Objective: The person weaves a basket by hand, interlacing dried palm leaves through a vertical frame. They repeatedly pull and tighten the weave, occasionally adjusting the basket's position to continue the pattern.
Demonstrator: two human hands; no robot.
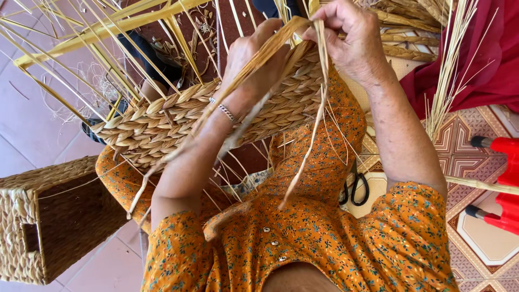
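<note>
A half-woven straw basket (162,119) of braided tan fibre lies across my lap, its rim toward me. My left hand (254,57) rests on its upper edge with fingers closed around a flat straw strand (216,108) that trails down over my forearm. A silver bracelet (224,111) circles that wrist. My right hand (351,38) pinches another long strand (319,103) near the basket's top right corner; the strand hangs down over my orange flowered dress (313,238). Loose upright straw stakes (108,32) fan out from the basket's far side.
A finished square woven basket (48,221) with a handle slot stands at lower left on the tiled floor. Black scissors (354,186) lie by my right thigh. Red cloth (481,59) and a red plastic stool (503,184) are at right, with a straw bundle (448,75) leaning there.
</note>
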